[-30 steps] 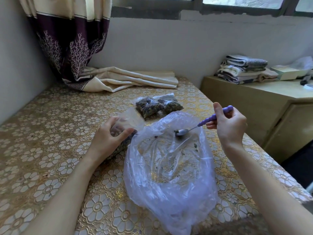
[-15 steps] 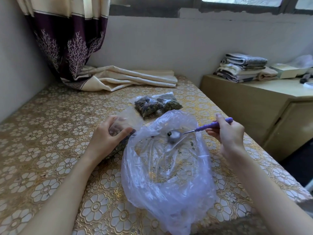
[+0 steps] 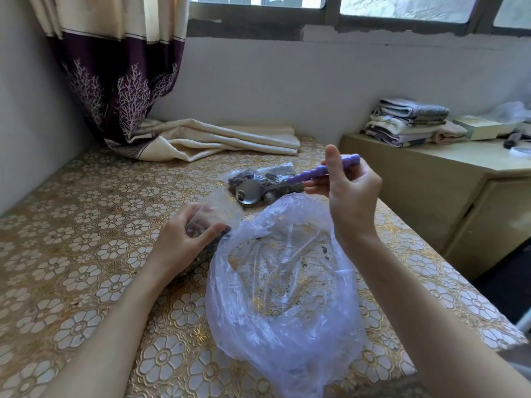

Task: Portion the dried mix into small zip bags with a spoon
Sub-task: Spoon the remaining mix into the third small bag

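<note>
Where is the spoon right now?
In the head view, the right hand holds the spoon up right of centre, its bowl above the small zip bag.

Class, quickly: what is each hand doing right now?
Left hand: fingers grip the small zip bag.
Right hand: fingers hold the spoon.

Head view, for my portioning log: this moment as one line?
left hand: holds small zip bag | right hand: grips spoon, raised | big bag: nearly empty
</note>
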Available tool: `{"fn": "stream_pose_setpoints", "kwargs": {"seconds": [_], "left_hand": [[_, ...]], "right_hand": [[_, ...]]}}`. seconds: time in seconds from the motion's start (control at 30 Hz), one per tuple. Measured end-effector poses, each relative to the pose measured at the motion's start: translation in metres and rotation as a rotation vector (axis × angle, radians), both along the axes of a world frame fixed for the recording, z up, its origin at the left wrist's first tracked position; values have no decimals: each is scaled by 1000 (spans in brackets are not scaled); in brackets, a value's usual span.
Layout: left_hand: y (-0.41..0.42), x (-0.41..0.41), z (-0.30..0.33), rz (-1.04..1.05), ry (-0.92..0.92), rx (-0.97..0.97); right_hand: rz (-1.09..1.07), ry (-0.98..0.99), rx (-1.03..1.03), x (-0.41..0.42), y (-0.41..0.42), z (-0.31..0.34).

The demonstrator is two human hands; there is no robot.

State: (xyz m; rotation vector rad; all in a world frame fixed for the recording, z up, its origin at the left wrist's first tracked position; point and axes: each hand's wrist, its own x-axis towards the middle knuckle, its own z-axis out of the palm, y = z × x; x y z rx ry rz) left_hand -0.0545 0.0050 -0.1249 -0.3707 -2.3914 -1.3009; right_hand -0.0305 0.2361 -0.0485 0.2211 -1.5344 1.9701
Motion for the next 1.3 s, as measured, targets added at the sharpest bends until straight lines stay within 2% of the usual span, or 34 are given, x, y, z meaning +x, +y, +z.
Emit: {"fn": "stream_pose_setpoints", "kwargs": {"seconds": [0.23, 0.33, 0.43, 0.57, 0.73, 1.03, 1.3], "left_hand": [[1, 0, 1, -5, 1, 19], [0, -1, -1, -1, 10, 20], [0, -2, -2, 1, 16, 13], [0, -2, -2, 6, 16, -1], [0, -1, -2, -6, 4, 19], [0, -1, 0, -16, 2, 20], [0, 0, 0, -7, 1, 15]], "right_hand": [[196, 91, 220, 0, -21, -8], [180, 76, 142, 2, -13, -7], [53, 13, 48, 2, 5, -11], [-61, -163, 62, 1, 28, -32], [-50, -348, 60, -9, 32, -55], [-81, -416, 23, -29, 25, -63], [-7, -545, -135, -35, 28, -61]]}}
